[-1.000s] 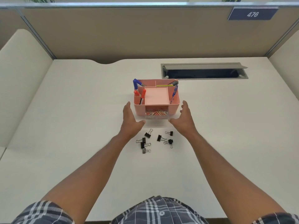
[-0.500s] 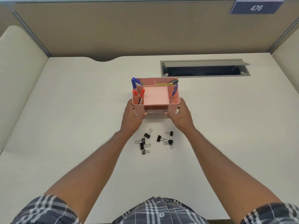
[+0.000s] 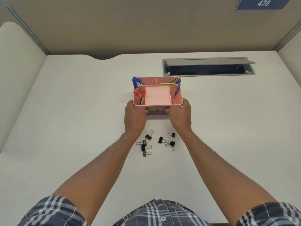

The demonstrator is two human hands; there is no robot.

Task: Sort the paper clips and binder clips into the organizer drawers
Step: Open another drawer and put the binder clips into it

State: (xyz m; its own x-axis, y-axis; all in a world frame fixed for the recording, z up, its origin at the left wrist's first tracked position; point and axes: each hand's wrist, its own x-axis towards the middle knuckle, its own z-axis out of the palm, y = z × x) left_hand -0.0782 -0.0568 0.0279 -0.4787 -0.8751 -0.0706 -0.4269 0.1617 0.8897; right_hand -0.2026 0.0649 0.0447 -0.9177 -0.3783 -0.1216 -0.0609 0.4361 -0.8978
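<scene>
Risk, as judged: the pink desk organizer point(image 3: 157, 95) is held only at its two near corners and carries upright markers and pens; a tilt or a hard push on the front could tip it, or slide it back across the white desk point(image 3: 73, 111); a drawer shoved unevenly could jam. The binder clips point(image 3: 148, 136) lie loose on the desk just behind the wrists, near the forearms; a careless withdrawal could scatter them. Paper clips are not visible; the drawer front is mostly hidden by the thumbs.

Left hand point(image 3: 134, 117): fingers curled round the near left corner of the organizer, thumb pressed against the front face beside the drawer; clamped on the organizer.

Right hand point(image 3: 180, 116): likewise wrapped round the near right corner, thumb on the front; gripping the organizer, holding nothing else.

Seven or so binder clips remain unsorted, none in a drawer as far as can be seen.
</scene>
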